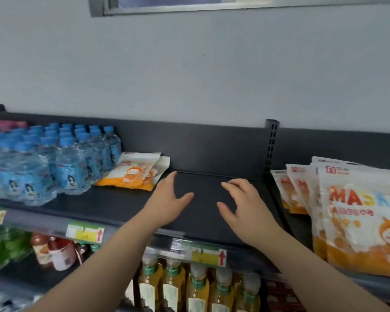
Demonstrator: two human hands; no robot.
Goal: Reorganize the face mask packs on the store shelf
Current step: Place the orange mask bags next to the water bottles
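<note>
A few orange-and-white face mask packs (133, 173) lie flat in a loose pile on the dark top shelf (203, 188), next to the water bottles. Several more mask packs (356, 212) stand upright in a row on the neighbouring shelf section at the right. My left hand (167, 199) hovers over the bare shelf just right of the flat pile, fingers straight, holding nothing. About a hand's width to its right, my right hand (241, 203) hangs over the shelf with loosely curved fingers, also holding nothing.
Shrink-wrapped water bottles with blue caps (50, 161) fill the shelf's left part. A slotted upright post (271, 143) divides the two shelf sections. Below the price-tag rail (203, 255) stand bottles of yellow drink (198, 287) and red and green items at the left.
</note>
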